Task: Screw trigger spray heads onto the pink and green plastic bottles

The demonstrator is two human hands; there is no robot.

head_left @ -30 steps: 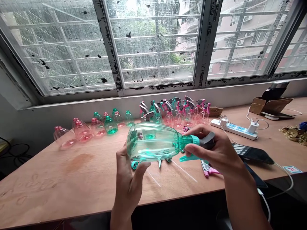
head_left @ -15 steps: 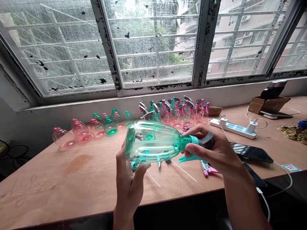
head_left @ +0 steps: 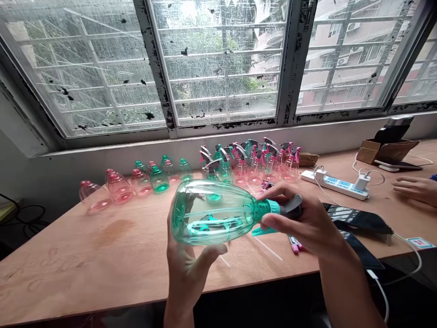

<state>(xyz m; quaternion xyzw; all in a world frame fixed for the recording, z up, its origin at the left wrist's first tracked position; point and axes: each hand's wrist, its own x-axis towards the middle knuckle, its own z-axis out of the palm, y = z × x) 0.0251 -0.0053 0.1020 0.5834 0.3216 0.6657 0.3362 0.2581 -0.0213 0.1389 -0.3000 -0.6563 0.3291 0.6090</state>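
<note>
A clear green spray bottle [head_left: 215, 212] lies sideways in the air between my hands, its base to the left. My left hand [head_left: 191, 264] supports the base end, thumb along the near side and the other fingers behind it. At the neck, my right hand [head_left: 300, 218] is closed around the teal collar and the dark grey spray head [head_left: 292, 207], with the teal trigger [head_left: 264, 231] pointing down. Through the bottle show teal spray parts on the table. Loose pink spray heads [head_left: 295, 244] lie partly behind my right hand.
Pink and green bottles without spray heads [head_left: 119, 187] stand at the back left. Several bottles with spray heads [head_left: 256, 171] cluster by the window. A power strip [head_left: 336, 184], a dark phone-like device [head_left: 358, 218] and another person's hand [head_left: 416, 189] are at right.
The base end of the bottle has swung slightly left and nearer, with my left thumb shifting along it. Another person's hand has come into view at the right.
</note>
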